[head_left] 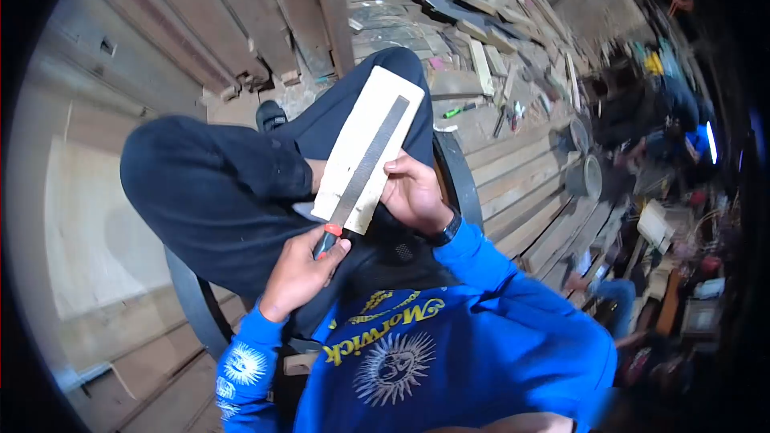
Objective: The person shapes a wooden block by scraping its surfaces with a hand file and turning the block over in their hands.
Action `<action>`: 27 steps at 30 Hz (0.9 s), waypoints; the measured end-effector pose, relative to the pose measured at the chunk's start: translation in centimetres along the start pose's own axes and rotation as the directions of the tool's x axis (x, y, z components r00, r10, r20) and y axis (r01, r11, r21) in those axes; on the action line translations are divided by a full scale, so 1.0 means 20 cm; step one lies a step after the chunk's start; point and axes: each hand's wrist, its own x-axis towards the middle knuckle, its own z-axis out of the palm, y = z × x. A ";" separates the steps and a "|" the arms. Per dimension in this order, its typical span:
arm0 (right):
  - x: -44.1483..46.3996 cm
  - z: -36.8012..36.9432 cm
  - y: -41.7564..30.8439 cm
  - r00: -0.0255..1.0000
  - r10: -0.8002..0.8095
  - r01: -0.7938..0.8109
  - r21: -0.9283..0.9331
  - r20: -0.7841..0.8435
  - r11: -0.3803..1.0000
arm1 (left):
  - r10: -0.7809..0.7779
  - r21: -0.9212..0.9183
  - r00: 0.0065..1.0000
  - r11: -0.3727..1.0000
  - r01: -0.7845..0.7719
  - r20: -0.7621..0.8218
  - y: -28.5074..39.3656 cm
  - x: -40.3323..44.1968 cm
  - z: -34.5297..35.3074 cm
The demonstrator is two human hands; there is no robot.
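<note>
My left hand (303, 271) is closed round the red and black handle of a file (370, 157). The file's long grey blade lies flat along the face of a pale wooden block (365, 116), pointing away from me. My right hand (413, 192) grips the block's right edge, thumb on top and fingers hidden beneath. The block rests at a tilt over my crossed legs (216, 184). Near its lower left corner a pale pointed tip (305, 210) shows; what it belongs to is hidden.
I sit in a dark chair (459, 176). Wood scraps (481, 64) and a green pen-like item (453, 112) lie on the floor ahead. Buckets (592, 176) and clutter stand to the right. Wooden panels (216, 16) lean at the left.
</note>
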 end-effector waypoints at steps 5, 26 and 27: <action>0.04 -0.03 -0.13 0.990 -0.132 0.128 -0.076 -0.049 0.989 | 0.010 -0.044 1.000 0.999 -0.010 -0.002 -0.07 0.03 0.02; 0.10 0.31 -0.91 0.539 -0.184 -0.085 -0.165 0.822 -0.983 | 0.134 -0.074 0.969 0.986 -0.152 -0.209 -0.06 0.02 0.08; 0.09 0.32 -0.92 0.548 -0.205 0.021 -0.258 0.811 -0.966 | 0.148 -0.075 0.967 0.983 -0.166 -0.208 -0.07 0.03 0.10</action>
